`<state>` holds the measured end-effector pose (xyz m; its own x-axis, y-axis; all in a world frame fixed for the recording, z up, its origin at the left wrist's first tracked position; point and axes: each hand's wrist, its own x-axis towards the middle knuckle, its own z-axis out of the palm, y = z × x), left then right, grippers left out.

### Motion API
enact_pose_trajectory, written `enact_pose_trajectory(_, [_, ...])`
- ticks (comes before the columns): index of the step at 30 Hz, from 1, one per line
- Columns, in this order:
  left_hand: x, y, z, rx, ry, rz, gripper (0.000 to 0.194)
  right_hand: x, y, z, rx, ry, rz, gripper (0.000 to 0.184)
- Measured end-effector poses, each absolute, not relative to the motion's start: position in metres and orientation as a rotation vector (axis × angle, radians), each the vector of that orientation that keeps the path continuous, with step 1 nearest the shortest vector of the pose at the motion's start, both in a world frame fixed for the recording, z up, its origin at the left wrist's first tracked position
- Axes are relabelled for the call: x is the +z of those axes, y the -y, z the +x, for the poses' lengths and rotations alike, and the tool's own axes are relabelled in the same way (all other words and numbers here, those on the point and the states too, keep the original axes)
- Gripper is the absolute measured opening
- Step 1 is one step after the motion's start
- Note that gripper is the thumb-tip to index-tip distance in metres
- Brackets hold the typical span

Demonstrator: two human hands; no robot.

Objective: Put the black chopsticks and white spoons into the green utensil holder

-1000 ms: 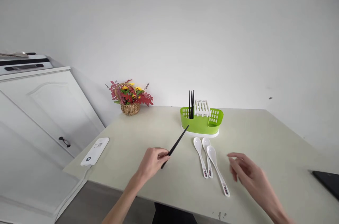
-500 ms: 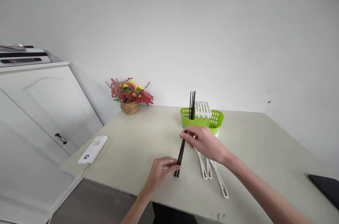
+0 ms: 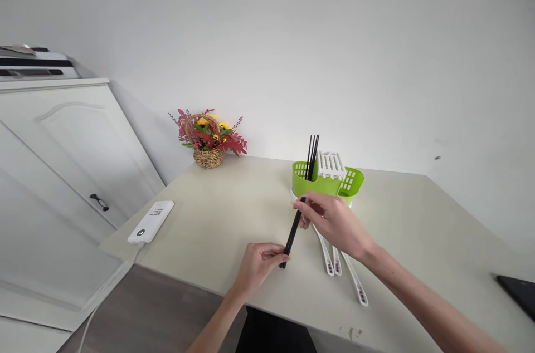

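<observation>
A pair of black chopsticks point(image 3: 294, 230) slants between my two hands above the table. My left hand point(image 3: 263, 264) pinches their lower ends between thumb and fingers. Near the upper ends, my right hand point(image 3: 328, 219) is closed round the same pair. Behind the right hand stands a green cutlery basket point(image 3: 324, 186) with a white slatted rack point(image 3: 331, 165) on it. Several black chopsticks point(image 3: 313, 155) stand upright in its left compartment. Three white spoons point(image 3: 355, 280) lie on the table under my right wrist, their far ends hidden by the hand.
A wicker basket of artificial flowers point(image 3: 209, 157) stands by the wall at the back left. On the left of the table point(image 3: 200, 230) lies a white power bank-like device point(image 3: 151, 221) with a cable. A black flat object point(image 3: 518, 292) rests at the right edge. White cabinets point(image 3: 79, 175) flank the table.
The two chopsticks have drawn closer together, lying side by side in my hands. Both hands keep their hold. The whole view has shifted slightly.
</observation>
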<state>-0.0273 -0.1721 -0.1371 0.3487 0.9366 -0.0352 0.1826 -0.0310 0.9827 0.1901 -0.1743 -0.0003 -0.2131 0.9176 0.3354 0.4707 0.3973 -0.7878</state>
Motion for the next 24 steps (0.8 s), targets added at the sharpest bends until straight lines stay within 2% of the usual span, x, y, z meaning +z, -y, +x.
enact_pose_trajectory(10, [-0.132, 0.174, -0.029, 0.847, -1.060, 1.529, 0.027, 0.014, 0.179, 0.185, 0.665, 1.916, -1.259, 0.041])
enact_pose_trajectory(17, [-0.136, 0.175, -0.030, 0.878, -1.060, 1.481, 0.029, 0.018, 0.182, 0.186, 0.706, 1.952, -1.250, 0.032])
enact_pose_trajectory(24, [-0.144, 0.174, -0.032, 0.835, -1.073, 1.511, 0.028, 0.020, 0.184, 0.181, 0.631, 2.001, -1.254, 0.035])
